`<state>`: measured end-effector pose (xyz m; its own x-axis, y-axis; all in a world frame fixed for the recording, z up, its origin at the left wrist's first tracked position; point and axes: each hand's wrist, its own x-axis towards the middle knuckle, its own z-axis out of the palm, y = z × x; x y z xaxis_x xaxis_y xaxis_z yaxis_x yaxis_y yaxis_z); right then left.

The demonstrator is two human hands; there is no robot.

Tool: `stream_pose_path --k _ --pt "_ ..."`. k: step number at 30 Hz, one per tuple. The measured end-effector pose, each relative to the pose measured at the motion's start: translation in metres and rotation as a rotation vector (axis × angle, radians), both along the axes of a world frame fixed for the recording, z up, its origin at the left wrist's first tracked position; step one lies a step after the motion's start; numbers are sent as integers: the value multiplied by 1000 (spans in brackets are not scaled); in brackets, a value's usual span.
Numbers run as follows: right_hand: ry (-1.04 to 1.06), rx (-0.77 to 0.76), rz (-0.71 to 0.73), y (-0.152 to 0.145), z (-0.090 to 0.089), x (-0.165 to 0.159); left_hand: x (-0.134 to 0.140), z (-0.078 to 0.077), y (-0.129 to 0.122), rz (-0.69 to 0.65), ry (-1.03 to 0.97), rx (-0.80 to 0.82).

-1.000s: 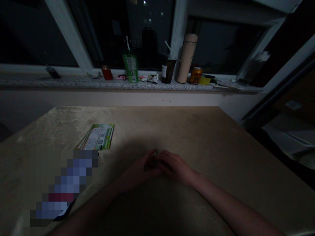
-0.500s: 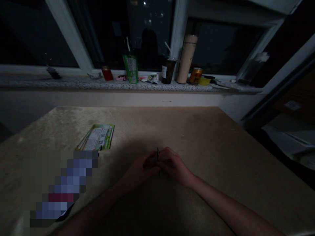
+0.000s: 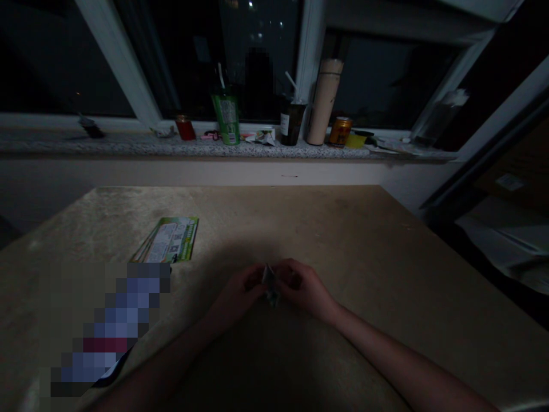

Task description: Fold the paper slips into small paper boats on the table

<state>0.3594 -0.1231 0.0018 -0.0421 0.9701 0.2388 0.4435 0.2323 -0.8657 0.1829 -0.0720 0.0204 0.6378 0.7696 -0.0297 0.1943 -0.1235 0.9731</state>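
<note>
Over the middle of the table, a small piece of folded paper [image 3: 269, 278] is pinched between my two hands. It looks dark grey with a greenish lower tip, and its facets spread apart. My left hand [image 3: 242, 287] has its thumb and fingers closed on the paper's left side. On the other side, my right hand [image 3: 303, 286] grips it between thumb and curled fingers. Parts of the paper are hidden by the fingertips, and the light there is dim.
Green printed leaflets [image 3: 174, 240] lie fanned at the left of the table [image 3: 343, 229]. Nearer me is a device with a blurred-out screen [image 3: 124, 320]. Along the windowsill [image 3: 253, 150] stand a green cup [image 3: 227, 117], a dark cup [image 3: 292, 123], a tall flask [image 3: 325, 106] and a can [image 3: 341, 133].
The paper was seen edge-on as a thin upright sliver. Now it is turned and opened out, showing several facets, and my hands are slightly farther apart.
</note>
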Motion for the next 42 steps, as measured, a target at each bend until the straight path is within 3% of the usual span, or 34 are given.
stream_pose_path --k 9,14,21,27,33,42 --pt "91 -62 113 0 4 7 -4 -1 6 24 -43 -40" --pt "306 -85 163 3 0 9 -5 3 8 24 -21 -42" --pt "474 -168 142 6 -9 12 -9 4 10 -3 23 -45" --pt "589 -211 149 7 -4 14 -11 2 10 -31 17 -113" --pt "632 -222 154 5 3 17 -10 -5 8 -36 -106 -266" --pt "523 -202 101 7 -3 12 -8 -1 6 45 -30 -229"
